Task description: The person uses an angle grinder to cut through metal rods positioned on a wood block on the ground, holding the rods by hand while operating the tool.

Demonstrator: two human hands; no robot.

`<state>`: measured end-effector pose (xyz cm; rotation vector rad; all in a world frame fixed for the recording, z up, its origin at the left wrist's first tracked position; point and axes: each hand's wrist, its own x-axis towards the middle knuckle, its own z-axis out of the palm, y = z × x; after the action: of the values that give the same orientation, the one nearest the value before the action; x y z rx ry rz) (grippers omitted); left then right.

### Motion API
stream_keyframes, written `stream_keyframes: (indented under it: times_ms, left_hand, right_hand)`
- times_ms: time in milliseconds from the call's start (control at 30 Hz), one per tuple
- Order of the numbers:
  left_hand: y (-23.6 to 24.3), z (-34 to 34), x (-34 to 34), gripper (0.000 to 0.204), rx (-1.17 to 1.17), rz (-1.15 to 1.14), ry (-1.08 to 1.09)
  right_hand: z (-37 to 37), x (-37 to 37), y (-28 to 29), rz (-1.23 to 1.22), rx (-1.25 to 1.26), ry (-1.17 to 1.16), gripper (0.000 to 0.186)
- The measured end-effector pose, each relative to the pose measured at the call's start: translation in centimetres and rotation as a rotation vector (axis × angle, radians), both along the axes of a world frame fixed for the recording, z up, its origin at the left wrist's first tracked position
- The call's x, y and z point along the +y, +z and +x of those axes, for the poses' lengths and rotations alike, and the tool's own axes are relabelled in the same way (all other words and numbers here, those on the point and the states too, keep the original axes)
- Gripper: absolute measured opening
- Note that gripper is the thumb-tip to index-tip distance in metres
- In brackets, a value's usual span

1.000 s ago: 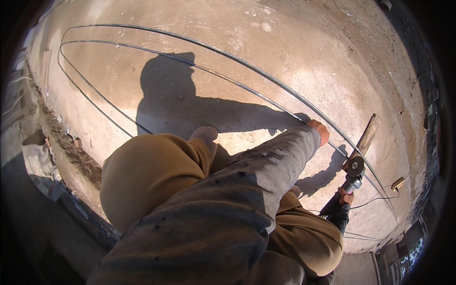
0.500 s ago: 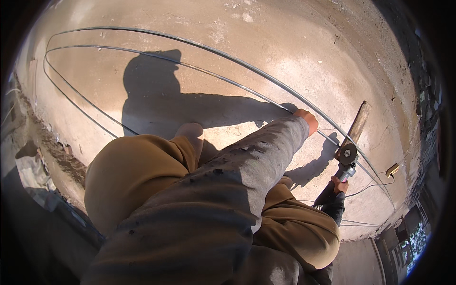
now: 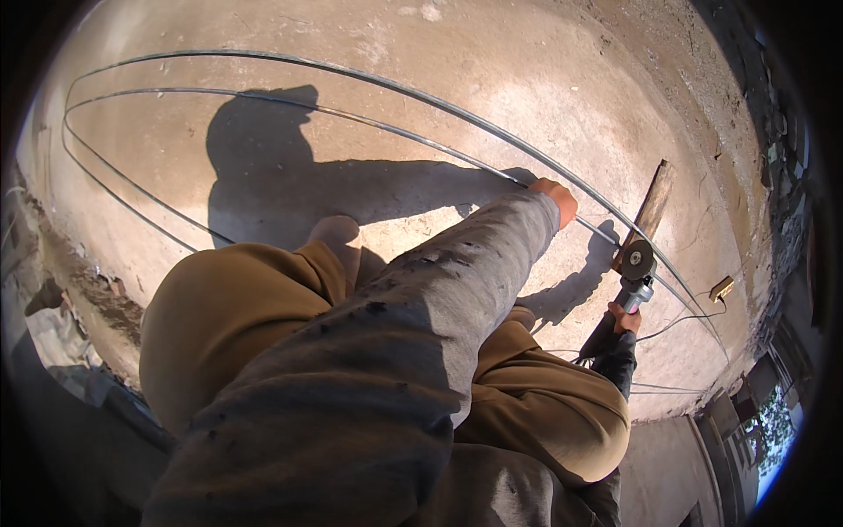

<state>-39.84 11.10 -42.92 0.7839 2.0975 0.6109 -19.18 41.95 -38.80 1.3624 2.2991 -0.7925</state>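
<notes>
My left hand [image 3: 553, 202], at the end of my grey sleeve, is closed around the inner of the long bent metal rods [image 3: 417, 140]. My right hand [image 3: 625, 320], lower down at the right, grips an angle grinder [image 3: 632, 295]. Its dark disc [image 3: 637, 260] is over the inner rod where that crosses a wooden plank [image 3: 654, 193]; whether they touch I cannot tell. A cable runs from the grinder area toward a small yellowish socket block [image 3: 722, 288] on the ground.
The rods loop far left across the dusty concrete ground [image 3: 492, 70], over my cast shadow. My bare foot [image 3: 335, 235] is beside my bent left knee [image 3: 211, 316]. Rubble and pale sheeting [image 3: 70, 342] lie along the left edge; a dark rough border runs at the far right.
The rods, plank, grinder and both hands appear shifted leftward and upward in the picture together, as the view moved. Both hands keep their holds, with little movement relative to the rods.
</notes>
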Motion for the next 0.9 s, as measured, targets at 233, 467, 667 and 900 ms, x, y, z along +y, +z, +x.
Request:
stream_keyframes:
  times_ms: [233,467,667,900]
  left_hand:
    - [0.1,0.1,0.3,0.03,0.021,0.002,-0.021]
    - [-0.1,0.1,0.2,0.031,0.002,0.01,-0.005]
    - [0.2,0.0,0.0,0.031,0.001,0.015,0.0]
    - [0.6,-0.3,0.2,0.032,-0.006,-0.003,-0.012]
  right_hand:
    - [0.8,0.9,-0.4,-0.074,0.07,-0.044,0.037]
    - [-0.2,-0.3,0.5,-0.034,0.048,-0.038,0.036]
    - [0.0,0.2,-0.1,-0.079,0.009,-0.077,0.041]
    - [1.9,2.0,-1.2,-0.015,0.001,0.023,0.043]
